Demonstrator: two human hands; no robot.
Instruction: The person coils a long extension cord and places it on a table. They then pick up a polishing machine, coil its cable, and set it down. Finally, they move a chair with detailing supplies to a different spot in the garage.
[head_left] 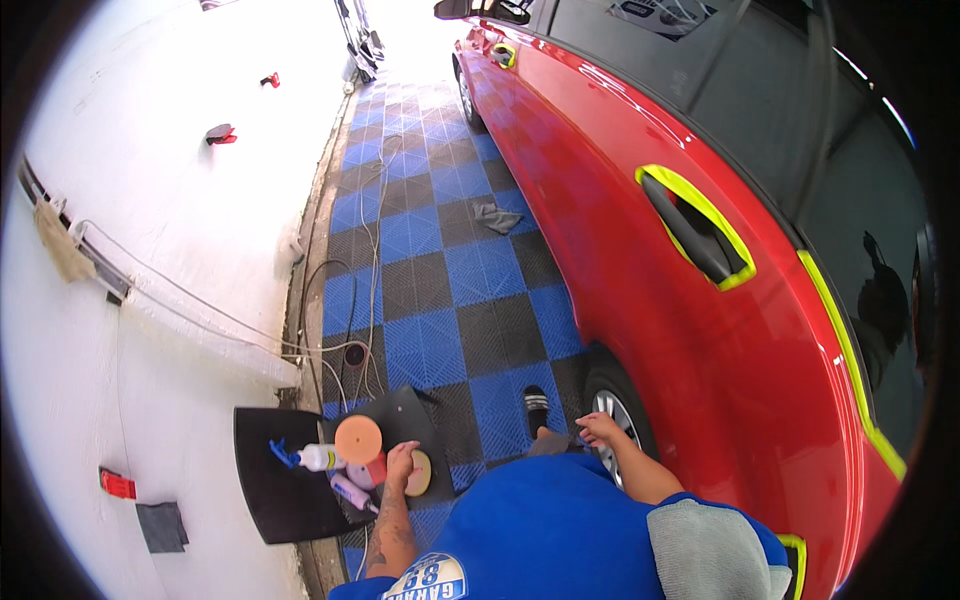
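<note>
My left hand (402, 466) is over a black chair (275, 500) on the left, its fingers bent in beside a round orange foam pad (358, 440) and a yellowish pad (418, 474). What those fingers grip, if anything, is hidden. On the chair there also lie a white spray bottle (320, 458) with a blue trigger head and a pinkish bottle (350, 492). My right hand (599, 430) hangs in front of the rear wheel (618, 408) of a red car (690, 350), fingers loosely bent and nothing seen in them. A grey towel (712, 550) lies over my right shoulder.
Yellow-green tape edges the car's door handle (700, 230) and window line. A grey cloth (497, 217) lies on the blue and black tiled floor (415, 330). Cables (376, 250) run along the floor beside the white wall (200, 300), where another grey cloth (162, 527) hangs.
</note>
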